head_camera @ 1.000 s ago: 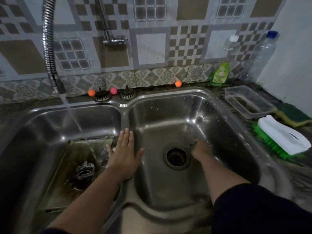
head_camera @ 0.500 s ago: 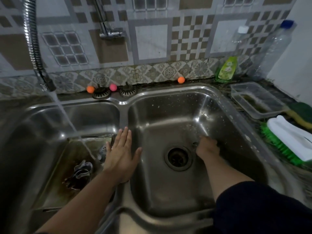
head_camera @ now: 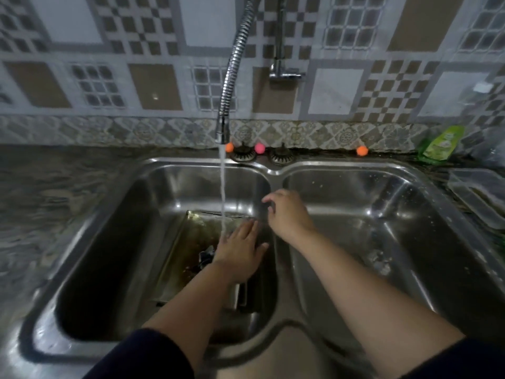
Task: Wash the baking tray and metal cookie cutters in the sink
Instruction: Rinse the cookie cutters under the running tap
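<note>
Double steel sink point(head_camera: 276, 168) set in dark tabletop point(head_camera: 54, 192), patterned tile wall behind. Baking tray point(head_camera: 188, 250) in left basin, under running faucet point(head_camera: 222, 129). Left hand point(head_camera: 240, 250) flat, grip wide, over tray; right hand point(head_camera: 287, 212) loosely curled, holding nothing, at divider.

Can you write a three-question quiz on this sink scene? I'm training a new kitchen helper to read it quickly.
1. Which basin holds the baking tray: left or right?
2. True or false: water from the faucet runs onto the fingers of the left hand.
3. The right hand is: A) gripping the green soap pouch; B) above the divider between the basins; C) holding the cookie cutter.

Key: 1. The left basin. 2. True; the stream meets the flat, spread fingers. 3. B; its fingers hang loosely curled and hold nothing.
</note>
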Demonstrator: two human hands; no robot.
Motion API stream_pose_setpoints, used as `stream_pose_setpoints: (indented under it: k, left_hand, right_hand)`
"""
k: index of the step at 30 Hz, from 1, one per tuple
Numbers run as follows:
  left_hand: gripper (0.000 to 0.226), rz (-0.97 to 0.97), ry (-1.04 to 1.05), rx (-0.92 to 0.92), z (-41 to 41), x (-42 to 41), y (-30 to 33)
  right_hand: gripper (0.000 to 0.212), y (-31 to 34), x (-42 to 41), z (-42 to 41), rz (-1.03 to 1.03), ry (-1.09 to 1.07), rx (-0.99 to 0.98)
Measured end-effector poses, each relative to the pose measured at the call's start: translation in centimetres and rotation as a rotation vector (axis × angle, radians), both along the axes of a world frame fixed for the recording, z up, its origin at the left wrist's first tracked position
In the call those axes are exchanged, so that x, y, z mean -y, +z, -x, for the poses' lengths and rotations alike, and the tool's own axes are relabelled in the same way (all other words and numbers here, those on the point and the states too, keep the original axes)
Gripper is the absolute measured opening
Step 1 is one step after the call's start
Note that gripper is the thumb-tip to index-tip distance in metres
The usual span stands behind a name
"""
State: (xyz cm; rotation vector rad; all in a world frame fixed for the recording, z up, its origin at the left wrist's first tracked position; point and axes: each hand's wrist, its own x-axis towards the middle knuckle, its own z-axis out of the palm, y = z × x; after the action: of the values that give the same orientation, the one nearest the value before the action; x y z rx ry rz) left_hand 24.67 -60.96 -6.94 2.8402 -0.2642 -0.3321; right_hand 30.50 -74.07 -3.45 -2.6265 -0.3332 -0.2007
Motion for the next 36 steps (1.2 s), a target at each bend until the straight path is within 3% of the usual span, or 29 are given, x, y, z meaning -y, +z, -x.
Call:
stream_pose_setpoints:
  k: [2,6,8,10,12,16,19,21,23,25,27,32,36]
  left_hand:
    - [0.066,-0.07,0.07,-0.129,0.1,-3.0,-0.6]
    - [0.07,-0.097,0.089,-0.318,0.1,-6.8,-1.7]
    - [0.07,-0.082,0.064,-0.348,0.0,-7.7,-2.6]
    - [0.069,-0.066,0.051,-0.346,-0.2,-7.8,-3.4]
    - [0.069,-0.066,0.037,-0.33,-0.5,-8.1,-4.1]
    - [0.061,-0.076,0.045,-0.311,-0.7,-8.3,-4.1]
    - [0.05,0.009,0.129,-0.164,-1.4,-8.3,-3.4]
    - [0.049,0.193,0.188,-0.026,-1.9,-8.4,-2.8]
    - [0.043,0.585,0.32,-0.027,-2.5,-8.2,-2.0]
    - [0.04,0.991,0.547,-0.161,-3.1,-7.8,-1.3]
    - [0.042,1.279,0.715,-0.353,-3.5,-7.6,-0.8]
    - [0.026,1.568,0.727,-0.438,-3.6,-7.5,-0.3]
    - [0.026,1.517,0.655,-0.34,-3.6,-7.4,-0.6]
  right_hand:
    - [0.029,-0.5,-3.0,0.5,0.027,0.082,-0.069]
    - [0.042,-3.7,-6.7,1.0,0.261,0.05,-0.409]
    - [0.06,-5.8,-7.5,0.6,0.195,-0.059,-0.601]
    - [0.066,-7.6,-7.8,-0.2,0.041,-0.223,-0.712]
    - [0.054,-8.7,-8.4,-0.9,-0.051,-0.359,-0.697]
    - [0.028,-8.6,-9.0,-1.3,0.087,-0.45,-0.448]
    - [0.019,-6.7,-9.8,-0.6,-0.02,-0.45,-0.343]
    - [0.011,-5.0,-10.4,-0.2,-0.209,-0.376,-0.316]
    - [0.009,-3.4,-10.7,0.2,-0.466,-0.311,-0.373]
    - [0.016,-2.4,-10.6,0.5,-0.647,-0.27,-0.471]
    - [0.017,-2.0,-10.2,0.7,-0.622,-0.227,-0.504]
    - [0.024,-1.6,-8.6,1.6,-0.595,-0.188,-0.527]
    - [0.015,-1.7,-8.1,1.8,-0.786,-0.209,-0.626]
